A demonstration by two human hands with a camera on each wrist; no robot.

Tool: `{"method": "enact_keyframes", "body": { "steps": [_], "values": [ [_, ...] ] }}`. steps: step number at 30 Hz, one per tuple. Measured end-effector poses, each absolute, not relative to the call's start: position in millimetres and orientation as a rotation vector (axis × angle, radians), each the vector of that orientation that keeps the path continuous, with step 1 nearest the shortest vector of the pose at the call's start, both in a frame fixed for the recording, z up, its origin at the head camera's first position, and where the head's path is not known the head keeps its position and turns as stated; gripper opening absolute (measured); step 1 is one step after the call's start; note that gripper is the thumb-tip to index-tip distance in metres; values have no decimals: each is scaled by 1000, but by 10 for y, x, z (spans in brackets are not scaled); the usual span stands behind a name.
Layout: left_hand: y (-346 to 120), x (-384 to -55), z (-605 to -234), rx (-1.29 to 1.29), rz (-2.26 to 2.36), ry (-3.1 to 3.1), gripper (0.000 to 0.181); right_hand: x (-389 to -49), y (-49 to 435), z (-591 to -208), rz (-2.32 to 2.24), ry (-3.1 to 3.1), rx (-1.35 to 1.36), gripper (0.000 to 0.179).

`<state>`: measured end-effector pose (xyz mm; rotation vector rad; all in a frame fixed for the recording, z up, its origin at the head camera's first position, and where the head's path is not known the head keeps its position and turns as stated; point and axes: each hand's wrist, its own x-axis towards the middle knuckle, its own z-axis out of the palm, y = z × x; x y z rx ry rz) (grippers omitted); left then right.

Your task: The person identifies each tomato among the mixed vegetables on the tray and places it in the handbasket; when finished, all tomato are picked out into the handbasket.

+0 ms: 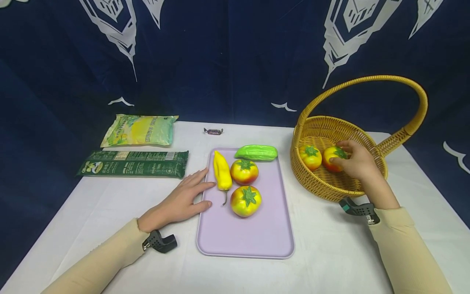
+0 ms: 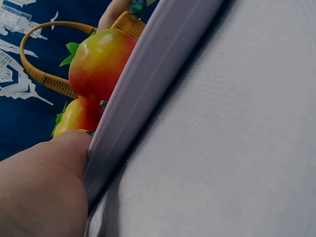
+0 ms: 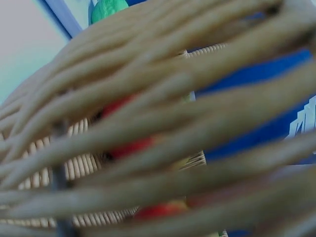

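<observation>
Head view, and inside the basket [image 1: 312, 183], at the right, a red-and-yellow tomato [image 1: 332, 158] is being held by the right hand [image 1: 355, 161]! The grip is closed around it: the thumb is laid on the near side, the fingers are curled over the back. Whether it is lifted off the basket's floor cannot be told. Just to its left, a second tomato [image 1: 310, 158] is seen, untouched by the hand.

Over to the left hand [image 1: 180, 202]: nothing is held there, the fingers are spread out loosely, and the thumb and fingertips are rested at the left edge of the lilac tray [image 1: 246, 241]. On that tray a yellow pepper [image 1: 222, 171] is laid lengthwise, with an upper tomato [image 1: 244, 173] and a lower tomato [image 1: 245, 202] set beside it, and a green cucumber [image 1: 257, 152] stretched across the far right corner.

Farther back on the white table [image 1: 220, 277], a yellow-green bag [image 1: 143, 130] is placed behind a dark green packet [image 1: 136, 163], and a small wrapped candy [image 1: 213, 131] is seen near the far edge. Behind it all a navy curtain [image 1: 227, 61] is hung. In the right wrist view, the frame is mostly filled by blurred wicker, with red patches glimpsed through the gaps.
</observation>
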<state>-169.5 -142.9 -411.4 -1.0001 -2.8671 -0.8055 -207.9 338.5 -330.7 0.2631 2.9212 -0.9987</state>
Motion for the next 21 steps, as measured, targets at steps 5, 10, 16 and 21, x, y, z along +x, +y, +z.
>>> {"method": "enact_keyframes", "body": {
  "steps": [5,10,16,21],
  "values": [
    [-1431,-1698,-4115,-999,-807,-2863,55,-2075,3378,-3301,-975,2955,262,64],
    [-1430,-1696,-4108,-995,-811,-2868,55,-2079,3386,-3302,-972,2954,264,66],
    [-1428,-1696,-4106,-996,-806,-2864,54,-2082,3395,-3306,-973,2927,279,70],
    [-1429,-1697,-4110,-993,-809,-2868,54,-2077,3389,-3297,-970,2927,286,69]
  ]
}}
